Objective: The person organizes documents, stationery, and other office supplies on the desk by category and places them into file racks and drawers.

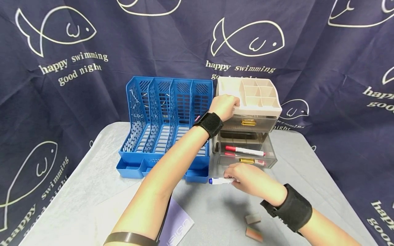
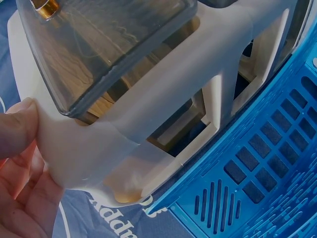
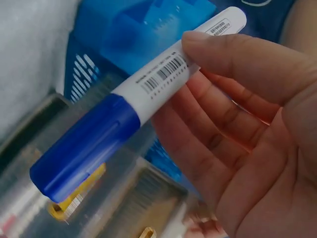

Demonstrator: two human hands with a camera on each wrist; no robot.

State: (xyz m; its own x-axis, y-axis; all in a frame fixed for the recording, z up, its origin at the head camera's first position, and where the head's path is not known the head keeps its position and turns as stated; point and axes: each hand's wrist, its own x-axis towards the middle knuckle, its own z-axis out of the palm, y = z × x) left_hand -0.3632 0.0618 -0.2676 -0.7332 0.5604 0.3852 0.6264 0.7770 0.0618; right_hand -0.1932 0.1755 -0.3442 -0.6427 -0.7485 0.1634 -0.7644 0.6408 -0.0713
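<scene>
**Head view: 2 hands at the drawer unit**

Head view shows the left hand (image 1: 224,106) gripping the top front edge of the beige drawer unit (image 1: 261,102), fingers curled over its rim. The right hand (image 1: 250,178) pinches a blue-capped marker (image 1: 220,180) low over the bench (image 1: 215,212), just before the open lower drawer (image 1: 246,152) (2 red markers (image 1: 244,150) inside). A blue file rack (image 1: 166,119) stands alongside.

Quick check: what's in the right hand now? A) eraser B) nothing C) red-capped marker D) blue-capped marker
D: the right hand pinches a white marker with a blue cap, held just in front of the open lower drawer, where the red-capped markers lie.
</scene>
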